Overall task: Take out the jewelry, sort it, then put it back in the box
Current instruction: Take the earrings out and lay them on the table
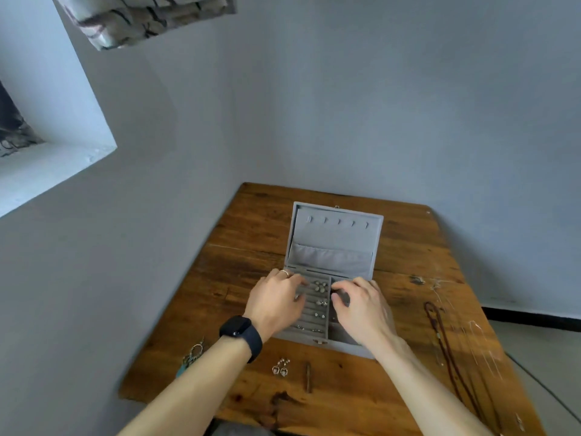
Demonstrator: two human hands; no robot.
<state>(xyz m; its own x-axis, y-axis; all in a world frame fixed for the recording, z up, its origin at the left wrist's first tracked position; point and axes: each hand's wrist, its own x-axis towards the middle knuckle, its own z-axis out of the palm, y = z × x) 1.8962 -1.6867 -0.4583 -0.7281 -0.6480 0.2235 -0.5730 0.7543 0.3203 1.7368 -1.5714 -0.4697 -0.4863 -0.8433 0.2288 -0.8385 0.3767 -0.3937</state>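
Grey velvet ridges sit right under the left hand (276, 297), whose fingers bend down onto the ring rolls (309, 324) of the jewelry box (361, 352). Its fingertips are lost against the fabric, so I cannot tell whether they pinch a piece or only touch the rolls. A ring (284, 272) is worn on one finger and a black watch (240, 335) on that wrist. The right hand (361, 306) is over the compartments on the box's right side, fingers curled, thumb and forefinger close together; whether anything is held between them does not show.

With both hands in the tray, one probably steadies or feels along the slots while the other picks. Emptying looks only partly done, since several small earrings (319, 287) sit tucked in the rolls between the hands.

Behind them the lid (333, 240) stands upright, hooks and pocket facing the person, which closes off the far side.

On the wooden tabletop (251, 221) the removed pieces seem grouped by kind. A pair of heart earrings (280, 368) lies near the box's front edge, with a thin dark piece (308, 377) just beside them. A teal dangling earring (190, 360) lies against the left forearm, partly hidden by it. A dark bead necklace (446, 350) and thin pale chains (481, 344) stretch along the right side. Either forearm could drag these loose pieces if it sweeps sideways.
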